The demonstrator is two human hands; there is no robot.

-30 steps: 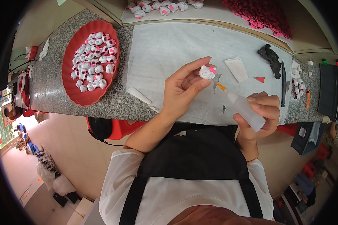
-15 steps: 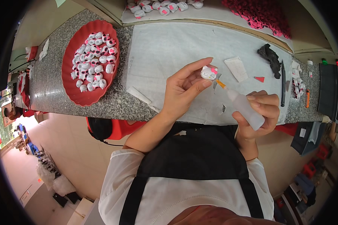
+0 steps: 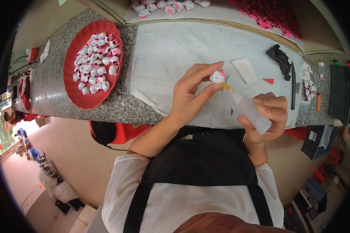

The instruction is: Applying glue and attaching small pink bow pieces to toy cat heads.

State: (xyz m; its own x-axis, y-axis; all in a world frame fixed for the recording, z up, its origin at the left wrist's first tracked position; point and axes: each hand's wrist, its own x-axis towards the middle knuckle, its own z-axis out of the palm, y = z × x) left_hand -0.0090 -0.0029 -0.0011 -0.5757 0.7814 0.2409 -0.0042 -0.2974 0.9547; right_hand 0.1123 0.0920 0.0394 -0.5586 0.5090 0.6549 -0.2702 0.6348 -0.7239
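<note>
Between the thumb and fingers of my left hand is a small white cat-shaped figurine head with a pink patch on its upper right. My right hand is wrapped round a translucent white squeeze bottle, tilted so that its orange nozzle points up and left. The nozzle tip meets the lower edge of the figurine head, or lies very close to it. Both hands are held above the white paper on the bench.
To the left, a red scalloped tray holds many similar white and pink heads. More heads and a heap of pink pieces lie on the back shelf. A folded white paper, a crumpled black piece and a dark pen-like tool lie to the right.
The figurine head has turned in my left fingers, and its pink patch shows less. My right hand and the bottle have shifted slightly left.
</note>
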